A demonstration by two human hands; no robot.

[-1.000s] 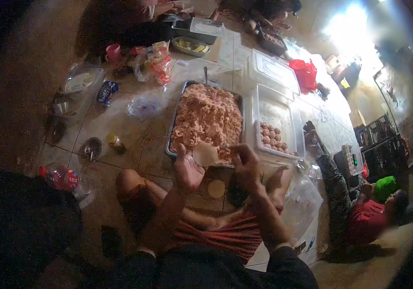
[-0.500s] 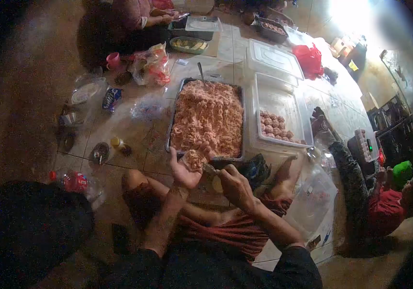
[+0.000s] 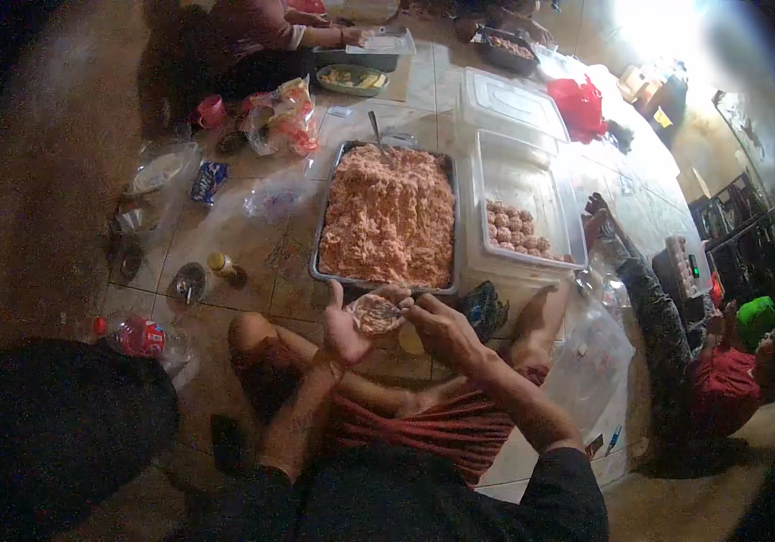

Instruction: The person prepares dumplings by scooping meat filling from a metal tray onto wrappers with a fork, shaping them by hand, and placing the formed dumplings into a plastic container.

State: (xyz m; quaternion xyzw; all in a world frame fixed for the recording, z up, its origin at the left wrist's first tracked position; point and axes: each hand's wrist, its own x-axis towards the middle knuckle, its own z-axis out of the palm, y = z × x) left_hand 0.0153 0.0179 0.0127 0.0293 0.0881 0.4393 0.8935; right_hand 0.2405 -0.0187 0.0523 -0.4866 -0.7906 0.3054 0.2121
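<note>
Left hand [image 3: 346, 338], drawn back, cradles filling [image 3: 375, 314] just beside the tray rim [image 3: 316, 258].

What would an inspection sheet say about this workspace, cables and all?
Surface: tiled floor, unevenly lit.
Job's things: tray of pinkish mixture, a handle sticking out; round wrapper bearing what looks like the same mixture; open box holding small balls.
Clutter: bottle, pink cup and blue packet, left of the tray.
Grip: left grip open under the wrapper; right grip at its edge, anything held unclear.
Cables: nothing seen.
Surroundings: person in red at right; another person at top left; bright light at upper right.
</note>
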